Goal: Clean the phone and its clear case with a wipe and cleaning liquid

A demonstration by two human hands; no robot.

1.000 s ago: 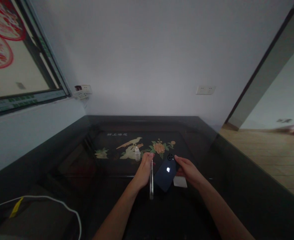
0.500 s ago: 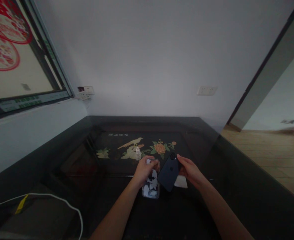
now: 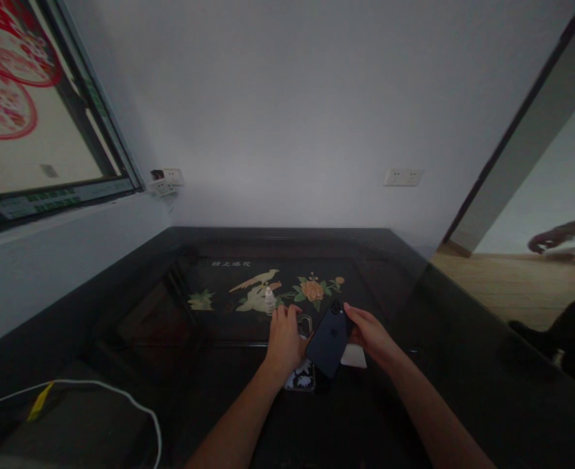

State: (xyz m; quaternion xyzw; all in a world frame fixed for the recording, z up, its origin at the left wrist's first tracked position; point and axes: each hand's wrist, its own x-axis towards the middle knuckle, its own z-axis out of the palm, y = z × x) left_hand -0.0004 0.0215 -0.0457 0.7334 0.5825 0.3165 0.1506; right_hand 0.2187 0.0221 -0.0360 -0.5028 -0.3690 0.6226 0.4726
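Left hand (image 3: 284, 339) lies flat, fingers together, pressing the patterned case (image 3: 303, 376); right hand (image 3: 371, 333), fingers clamped, tilts the dark phone (image 3: 329, 339).

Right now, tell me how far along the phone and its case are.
Done: the phone is bare, back up, tilted off the table in the right hand. In hand: the left hand lies flat on the patterned clear case on the dark table. Left: phone and case are not yet joined.

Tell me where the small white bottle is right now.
Head view: the small white bottle stands on the dark table, just beyond the left hand, by the painted bird.
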